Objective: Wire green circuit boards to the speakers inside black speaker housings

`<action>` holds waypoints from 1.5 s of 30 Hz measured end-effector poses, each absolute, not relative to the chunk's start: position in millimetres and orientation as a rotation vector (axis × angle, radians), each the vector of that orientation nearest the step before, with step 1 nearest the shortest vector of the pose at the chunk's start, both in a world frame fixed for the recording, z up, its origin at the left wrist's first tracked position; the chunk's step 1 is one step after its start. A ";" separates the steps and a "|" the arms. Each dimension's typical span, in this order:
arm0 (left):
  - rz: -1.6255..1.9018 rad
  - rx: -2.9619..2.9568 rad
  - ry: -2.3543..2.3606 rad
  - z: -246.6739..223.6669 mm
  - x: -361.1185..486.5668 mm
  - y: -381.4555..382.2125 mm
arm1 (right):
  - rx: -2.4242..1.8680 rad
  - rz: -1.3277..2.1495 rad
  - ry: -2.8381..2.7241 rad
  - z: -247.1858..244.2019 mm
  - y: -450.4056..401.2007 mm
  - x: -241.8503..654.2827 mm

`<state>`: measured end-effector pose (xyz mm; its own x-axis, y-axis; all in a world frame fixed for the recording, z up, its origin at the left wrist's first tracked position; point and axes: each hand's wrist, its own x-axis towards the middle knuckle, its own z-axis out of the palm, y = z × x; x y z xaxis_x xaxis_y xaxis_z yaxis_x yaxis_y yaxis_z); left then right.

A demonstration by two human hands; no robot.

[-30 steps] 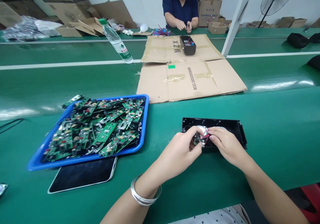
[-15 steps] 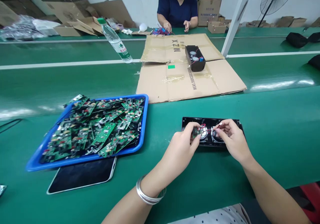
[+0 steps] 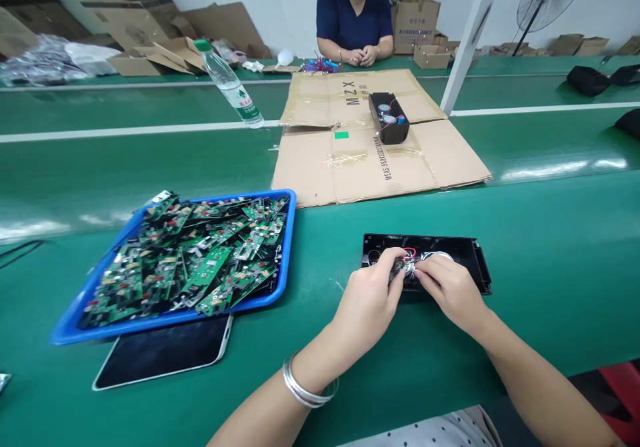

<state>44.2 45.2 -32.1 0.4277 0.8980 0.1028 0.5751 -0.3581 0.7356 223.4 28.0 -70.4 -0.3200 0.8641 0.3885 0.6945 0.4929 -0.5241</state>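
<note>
A black speaker housing (image 3: 470, 260) lies on the green work surface, with a round silver speaker (image 3: 438, 256) inside it. Over its left half, my left hand (image 3: 367, 297) pinches a small circuit board (image 3: 397, 267) between thumb and fingers. My right hand (image 3: 453, 294) reaches in from the right, its fingertips together beside the board; what they hold is too small to name. A red wire (image 3: 410, 252) loops just above the fingertips. The second speaker is mostly hidden by my hands.
A blue tray (image 3: 291, 240) heaped with green circuit boards stands left, partly over a tablet (image 3: 167, 354). Beyond are flattened cardboard (image 3: 320, 174) with another black housing (image 3: 397, 130), a water bottle (image 3: 233, 87), a metal post (image 3: 470, 47) and a seated person (image 3: 354, 20).
My right hand has moved left, its fingertips now close to the board in my left hand. The person across has brought both hands together, away from the bundle of wires.
</note>
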 end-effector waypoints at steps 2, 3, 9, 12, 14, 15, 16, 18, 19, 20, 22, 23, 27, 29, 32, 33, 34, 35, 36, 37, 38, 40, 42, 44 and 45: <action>0.674 2.059 1.203 -31.1 44.2 45.1 | -1.292 0.369 -2.115 -69.9 28.3 223.4; 0.672 2.060 1.189 -30.4 44.1 45.2 | -1.296 0.379 -2.126 -69.1 28.5 223.5; 0.599 2.108 1.103 -25.0 41.9 47.7 | -1.289 0.347 -2.231 -65.2 29.3 224.6; 0.586 2.107 1.036 -22.8 39.5 49.5 | -1.315 0.320 -2.204 -67.7 28.7 224.5; 0.560 2.107 1.011 -21.4 38.2 50.2 | -1.329 0.297 -2.131 -70.5 28.0 224.1; 0.542 2.110 1.003 -20.8 37.7 50.2 | -1.328 0.291 -2.090 -71.9 27.6 223.8; 0.526 2.114 0.998 -20.2 37.4 50.1 | -1.324 0.288 -2.054 -73.1 27.2 223.6; 0.507 2.119 0.992 -19.3 37.0 49.5 | -1.320 0.278 -2.006 -74.8 26.6 222.9; 0.505 2.117 0.990 -19.0 37.0 49.2 | -1.322 0.271 -1.998 -75.4 26.4 222.5; 0.507 2.109 0.991 -19.0 37.0 48.9 | -1.325 0.264 -1.995 -75.9 26.2 222.1; 0.512 2.085 0.993 -19.1 37.1 48.7 | -1.332 0.259 -1.992 -76.6 26.1 221.1; 0.513 2.074 0.992 -19.3 37.2 48.8 | -1.338 0.264 -1.990 -76.6 26.2 220.6; 0.516 1.997 1.021 -19.1 37.2 50.5 | -1.351 0.347 -1.949 -71.9 26.9 220.7; 0.511 1.935 1.062 -18.4 36.5 52.0 | -1.362 0.402 -1.844 -66.4 26.6 223.7; 0.473 1.866 1.126 -17.0 33.4 54.5 | -1.400 0.394 -1.586 -59.0 25.4 232.3; 0.454 1.844 1.145 -16.4 31.8 55.4 | -1.409 0.373 -1.510 -57.7 25.2 235.6; 0.439 1.817 1.160 -15.8 30.0 56.5 | -1.413 0.354 -1.458 -57.1 25.4 238.7; 0.425 1.786 1.170 -15.0 28.2 57.5 | -1.413 0.329 -1.434 -57.1 26.0 241.4; 0.413 1.754 1.176 -14.1 26.4 58.7 | -1.409 0.292 -1.445 -57.5 27.1 243.6; 0.404 1.724 1.181 -13.1 24.8 59.8 | -1.403 0.246 -1.495 -58.2 28.5 245.2; 0.397 1.698 1.188 -11.9 23.5 61.0 | -1.393 0.194 -1.581 -59.0 30.0 246.2; 0.394 1.665 1.215 -9.5 22.1 63.0 | -1.380 0.113 -1.833 -60.4 32.6 246.4; 0.397 1.647 1.242 -7.7 21.9 64.3 | -1.391 0.101 -2.119 -61.7 33.7 244.8; 0.382 1.613 1.260 -7.3 22.4 65.1 | -1.428 0.110 -2.361 -63.1 33.1 242.4; 0.370 1.589 1.266 -7.6 22.6 65.4 | -1.449 0.102 -2.451 -63.9 32.4 241.4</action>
<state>22.6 65.4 -7.6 0.3987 0.8532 -0.3361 0.5377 0.0794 0.8394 241.4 32.4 -63.9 -0.4513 0.8667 0.2125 0.8461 0.4912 -0.2070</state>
